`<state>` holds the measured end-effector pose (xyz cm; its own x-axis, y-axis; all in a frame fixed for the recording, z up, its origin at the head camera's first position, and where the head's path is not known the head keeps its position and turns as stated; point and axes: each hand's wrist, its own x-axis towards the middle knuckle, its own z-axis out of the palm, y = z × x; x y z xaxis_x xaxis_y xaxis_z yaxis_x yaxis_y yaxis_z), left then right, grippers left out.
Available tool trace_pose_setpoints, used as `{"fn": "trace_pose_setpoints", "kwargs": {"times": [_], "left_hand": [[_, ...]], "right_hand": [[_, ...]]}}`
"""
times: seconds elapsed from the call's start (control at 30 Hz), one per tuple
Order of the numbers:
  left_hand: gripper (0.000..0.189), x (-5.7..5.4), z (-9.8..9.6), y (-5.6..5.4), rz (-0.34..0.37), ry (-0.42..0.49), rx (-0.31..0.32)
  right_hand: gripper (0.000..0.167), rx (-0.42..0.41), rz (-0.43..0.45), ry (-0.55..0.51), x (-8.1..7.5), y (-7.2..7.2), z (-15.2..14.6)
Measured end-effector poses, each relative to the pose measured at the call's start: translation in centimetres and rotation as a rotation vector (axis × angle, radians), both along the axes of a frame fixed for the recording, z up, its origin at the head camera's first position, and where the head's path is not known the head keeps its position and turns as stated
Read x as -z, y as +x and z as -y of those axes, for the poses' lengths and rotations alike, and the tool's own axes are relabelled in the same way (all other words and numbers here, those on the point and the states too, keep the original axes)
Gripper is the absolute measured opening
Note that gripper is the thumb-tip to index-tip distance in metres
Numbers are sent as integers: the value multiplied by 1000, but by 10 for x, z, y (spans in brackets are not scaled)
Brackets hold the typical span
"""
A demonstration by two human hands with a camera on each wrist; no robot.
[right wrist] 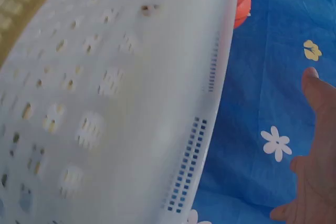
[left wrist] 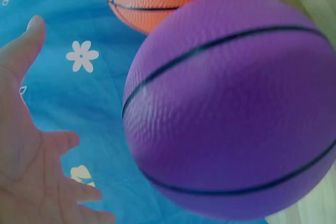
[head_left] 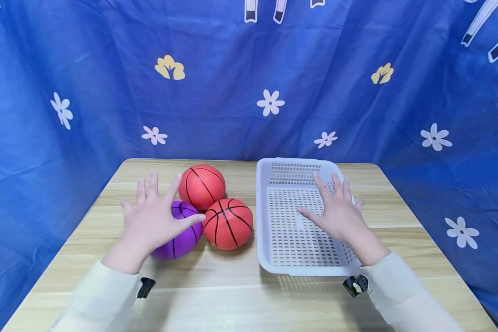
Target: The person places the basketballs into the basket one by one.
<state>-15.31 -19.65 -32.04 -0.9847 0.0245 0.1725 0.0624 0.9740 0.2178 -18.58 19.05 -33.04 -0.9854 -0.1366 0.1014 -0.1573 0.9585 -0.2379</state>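
Note:
My left hand [head_left: 151,221] hovers with spread fingers above a purple basketball [head_left: 182,237]. The left wrist view shows a gap between that hand [left wrist: 26,129] and the purple ball [left wrist: 226,108]. Two orange-red basketballs, a rear one [head_left: 202,186] and a front one [head_left: 228,224], sit close beside the purple ball. On the right, my right hand [head_left: 336,210] is held with fingers spread over a white plastic basket [head_left: 263,221] with perforated walls and floor. Nothing lies in the basket. The right wrist view has the hand [right wrist: 320,150] apart from the basket's side [right wrist: 152,98].
Everything stands on a light wooden table [head_left: 228,299]. A blue curtain [head_left: 216,101] with flower prints hangs behind the table and along both sides. Black devices [head_left: 146,287] are strapped under both wrists.

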Motion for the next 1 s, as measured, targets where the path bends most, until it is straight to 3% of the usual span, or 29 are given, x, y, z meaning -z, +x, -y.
{"fn": "trace_pose_setpoints", "kwargs": {"times": [0.5,0.7,1.0], "left_hand": [[113,-15,30,-4,2,-41,-23],[111,-16,44,-3,-11,-26,-32],[112,-9,73,-1,32,-1,-6]], "right_hand": [[98,60,-44,-50,-12,-5,-36],[100,86,-48,-88,-8,-8,-57],[103,137,-17,-130,2,-11,-85]]}}
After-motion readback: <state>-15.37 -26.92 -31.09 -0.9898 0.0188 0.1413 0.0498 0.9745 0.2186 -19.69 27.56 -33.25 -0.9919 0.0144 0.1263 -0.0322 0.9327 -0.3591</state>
